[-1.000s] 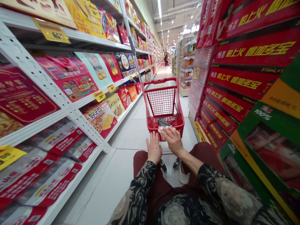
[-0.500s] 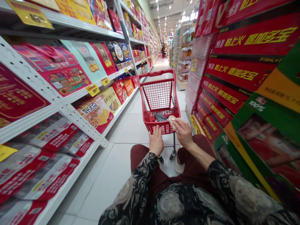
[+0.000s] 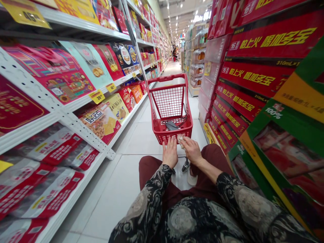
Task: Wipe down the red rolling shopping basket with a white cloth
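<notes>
In front of my knees stands a red shopping cart [image 3: 172, 136] with a mesh back. My left hand [image 3: 169, 153] lies against its near wall, fingers stretched out and holding nothing. Close beside it, my right hand [image 3: 191, 149] pinches a crumpled whitish wad [image 3: 180, 139], perhaps a cloth or tissue, at the cart's near side. Whether the wad touches the cart I cannot tell. Inside the basket lies a dark grey flat device [image 3: 171, 126] with a thin black cable.
White shelves [image 3: 108, 152] with boxed and bagged food line the left side. Stacked red drink cartons [image 3: 249, 76] and green boxes [image 3: 286, 135] rise close on the right. A tiled aisle floor [image 3: 126, 179] runs ahead, with a person [image 3: 174, 52] far off.
My right hand has moved left and slightly down with the wad, closer to my left hand. The left hand stays at the cart's near wall. The view has shifted slightly.
</notes>
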The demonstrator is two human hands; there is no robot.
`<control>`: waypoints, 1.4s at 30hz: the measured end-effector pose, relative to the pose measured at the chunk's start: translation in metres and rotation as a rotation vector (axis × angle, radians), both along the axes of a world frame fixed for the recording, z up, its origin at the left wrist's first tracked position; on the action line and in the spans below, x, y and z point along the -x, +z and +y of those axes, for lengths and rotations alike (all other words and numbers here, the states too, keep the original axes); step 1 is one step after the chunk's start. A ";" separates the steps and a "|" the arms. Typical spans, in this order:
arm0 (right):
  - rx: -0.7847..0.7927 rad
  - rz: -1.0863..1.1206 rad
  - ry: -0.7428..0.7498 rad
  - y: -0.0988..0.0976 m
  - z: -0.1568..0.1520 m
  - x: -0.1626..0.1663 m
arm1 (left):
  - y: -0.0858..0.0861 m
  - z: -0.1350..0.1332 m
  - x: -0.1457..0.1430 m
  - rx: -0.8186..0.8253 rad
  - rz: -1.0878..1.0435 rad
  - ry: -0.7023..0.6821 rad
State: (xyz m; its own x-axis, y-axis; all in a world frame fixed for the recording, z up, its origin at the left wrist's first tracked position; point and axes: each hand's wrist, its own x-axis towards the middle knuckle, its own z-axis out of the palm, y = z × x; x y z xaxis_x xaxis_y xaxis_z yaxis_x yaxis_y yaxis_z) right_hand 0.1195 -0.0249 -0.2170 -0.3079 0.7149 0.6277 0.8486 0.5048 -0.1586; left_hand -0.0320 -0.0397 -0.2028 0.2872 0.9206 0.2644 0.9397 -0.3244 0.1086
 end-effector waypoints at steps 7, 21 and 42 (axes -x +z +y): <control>-0.089 0.067 -0.040 0.026 0.006 -0.003 | 0.010 0.005 -0.001 -0.042 -0.061 0.031; -0.176 0.184 -0.013 0.040 0.004 -0.013 | 0.015 0.003 0.001 -0.063 -0.037 -0.005; 0.020 0.064 -0.118 0.065 0.035 0.009 | 0.048 0.035 0.038 -0.028 0.068 0.222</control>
State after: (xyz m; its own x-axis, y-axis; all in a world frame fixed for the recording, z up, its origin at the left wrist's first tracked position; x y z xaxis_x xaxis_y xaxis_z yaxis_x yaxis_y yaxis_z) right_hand 0.1105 0.0104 -0.1519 -0.1803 0.7565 0.6287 0.8897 0.3980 -0.2237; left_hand -0.0696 -0.0044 -0.1548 0.0968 0.9557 0.2780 0.9931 -0.1111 0.0362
